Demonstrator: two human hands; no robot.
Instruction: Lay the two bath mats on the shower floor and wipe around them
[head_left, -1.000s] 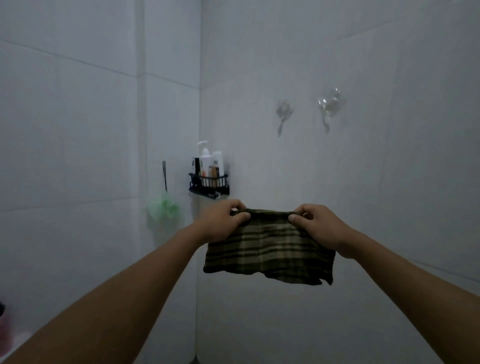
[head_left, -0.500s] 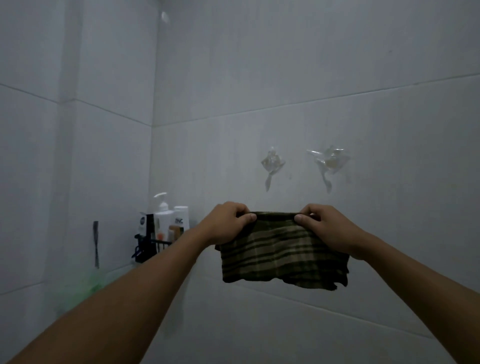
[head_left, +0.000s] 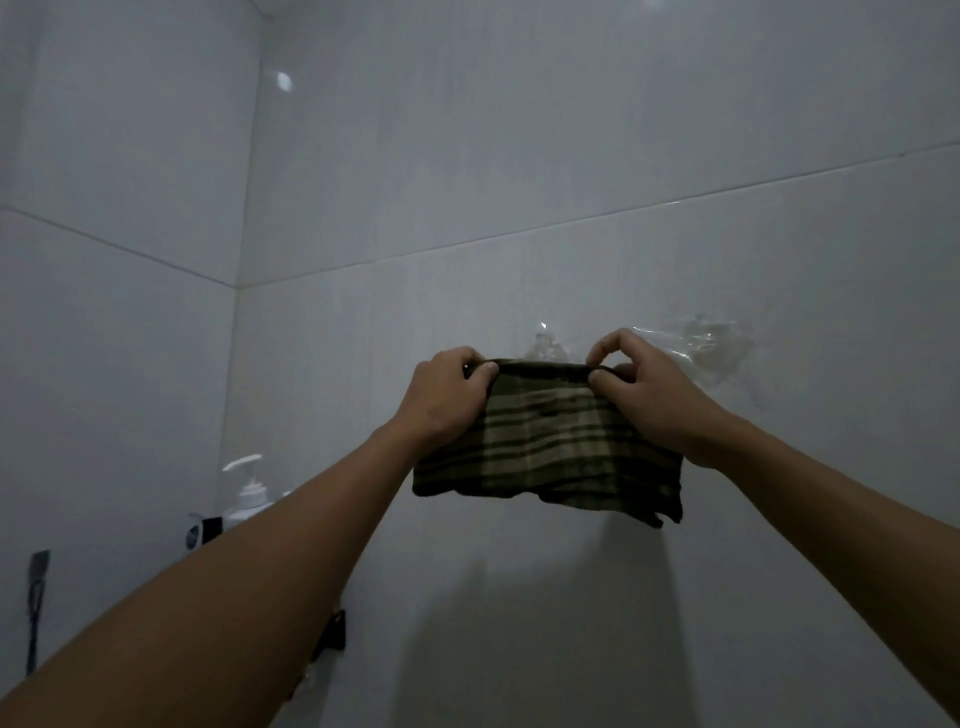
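I've got the cloth (head_left: 545, 441) up against the back wall (head_left: 571, 130) w/ both hands, well above the shower floor, which isn't in view. My left hand (head_left: 447, 400) is closed on the top left corner, thumb over the front, fingers tucked behind. My right hand (head_left: 654, 400) pinches the top right corner btwn thumb and lower fingers, w/ the index finger lifted in an arch above the edge. The top hem sits just under the left hook (head_left: 545, 345), a clear stick-on one; the right hook (head_left: 701, 345) is just beside my right hand. The cloth is striped dark green and tan, thin, soft, prob light: it droops and ripples along the bottom edge, no stiffness at all. It looks folded over, so the layers could slide apart if I let one corner go. Best hold is what I have, both top corners, hem taut btwn them. Can't tell if it's wet. The wall tiles are glossy, so prob slick. No mats in view. A pump bottle (head_left: 249, 493) sits low left, near the corner of the walls.
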